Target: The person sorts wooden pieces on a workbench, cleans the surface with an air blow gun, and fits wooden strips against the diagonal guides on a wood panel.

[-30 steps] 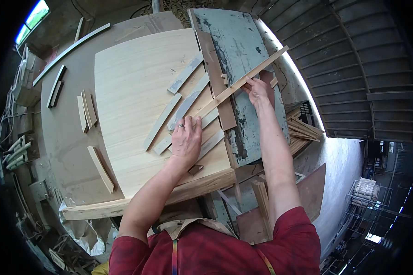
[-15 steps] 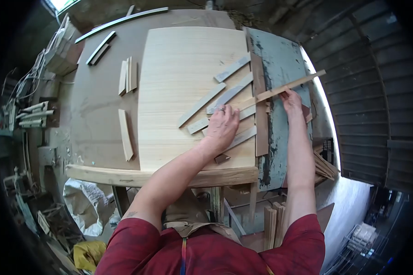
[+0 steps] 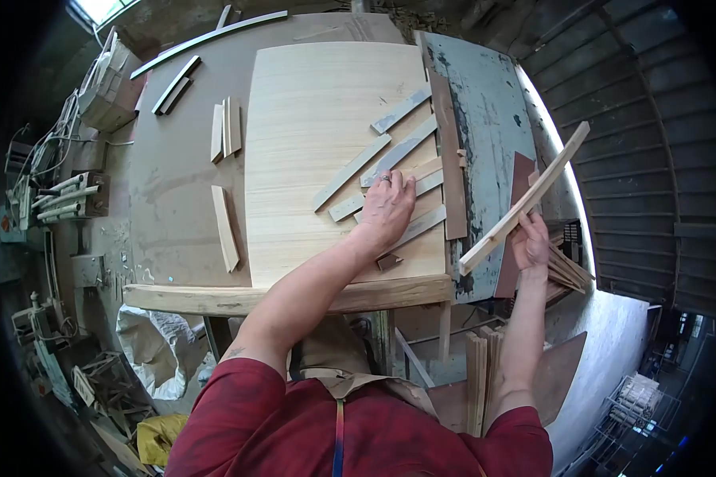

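My right hand (image 3: 531,241) is closed around a long, pale wooden strip (image 3: 555,173), held slanting above the right edge of the blue-green surface. My left hand (image 3: 387,208) rests palm down over wooden slats on the broad pale board, fingertips touching them, fingers slightly apart. Around it lie a loose slat (image 3: 352,172), a greyish slat (image 3: 402,151), a shorter slat (image 3: 402,110) and a lower slat (image 3: 422,226), all slanted the same way. Below the fingers sits a small dark offcut (image 3: 389,261). My left hand hides parts of the slats.
The pale board (image 3: 310,103) lies on a brown tabletop (image 3: 175,175). Along its right side runs a brown strip (image 3: 451,159), beside the worn blue-green surface (image 3: 489,103). Short pieces (image 3: 226,129) lie left. A thick wooden beam (image 3: 191,299) edges the table's front.
My right hand has drawn the strip off the slats, moving it right and toward me and turning it steeper. My left hand has stayed over the slats.
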The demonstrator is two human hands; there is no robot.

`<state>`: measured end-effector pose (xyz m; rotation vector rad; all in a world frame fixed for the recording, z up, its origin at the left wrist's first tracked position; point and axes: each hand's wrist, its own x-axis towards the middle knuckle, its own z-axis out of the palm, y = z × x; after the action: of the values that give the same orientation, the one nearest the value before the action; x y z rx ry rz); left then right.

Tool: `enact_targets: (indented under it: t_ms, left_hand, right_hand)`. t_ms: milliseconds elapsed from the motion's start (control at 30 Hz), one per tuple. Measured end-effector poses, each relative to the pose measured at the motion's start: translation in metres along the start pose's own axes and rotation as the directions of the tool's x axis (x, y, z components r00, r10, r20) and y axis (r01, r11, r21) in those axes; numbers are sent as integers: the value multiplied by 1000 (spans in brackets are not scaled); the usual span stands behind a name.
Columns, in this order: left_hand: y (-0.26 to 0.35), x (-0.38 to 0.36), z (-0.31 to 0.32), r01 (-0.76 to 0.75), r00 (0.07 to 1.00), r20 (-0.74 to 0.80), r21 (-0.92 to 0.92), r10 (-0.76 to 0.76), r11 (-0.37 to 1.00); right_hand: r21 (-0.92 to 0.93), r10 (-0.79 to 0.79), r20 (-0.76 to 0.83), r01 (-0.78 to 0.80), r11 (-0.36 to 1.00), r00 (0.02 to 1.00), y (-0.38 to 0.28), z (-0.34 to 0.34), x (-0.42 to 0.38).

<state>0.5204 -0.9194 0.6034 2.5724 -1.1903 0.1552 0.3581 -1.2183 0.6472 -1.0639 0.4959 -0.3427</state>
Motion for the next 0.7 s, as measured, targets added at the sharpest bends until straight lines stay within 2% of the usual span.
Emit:
enact_targets:
  t_ms: [67, 133, 267, 367, 467, 500, 600, 700]
  left_hand:
    - [-4, 4, 3, 0, 999, -37, -1, 0, 1000]
    - [-4, 3, 2, 5, 1000, -24, -56, -7, 998]
    - [-4, -1, -7, -2, 999, 41, -94, 6, 996]
    - [-8, 9, -17, 8, 998, 58, -143, 0, 990]
    - [-19, 20, -33, 23, 995, 95, -288, 5, 957]
    - [-21, 24, -36, 27, 995, 101, -285, 2, 958]
    - [-28, 44, -39, 21, 961, 271, -255, 50, 967]
    - [-36, 58, -33, 37, 955, 292, -265, 44, 963]
  right_hand:
    - [7, -22, 37, 22, 1000, 999, 10, 12, -14]
    - [-19, -42, 72, 43, 999, 997, 21, 14, -16]
    - [-17, -56, 98, 58, 998, 994, 44, 59, 1]
    - [-40, -34, 148, 41, 998, 988, 56, 78, 24]
    - [-148, 50, 219, -17, 989, 974, 66, 96, 41]
    - [-144, 55, 219, -23, 989, 974, 66, 99, 42]
    - [-225, 159, 236, -105, 969, 959, 67, 105, 43]
    - [-225, 150, 192, -105, 969, 970, 47, 111, 41]
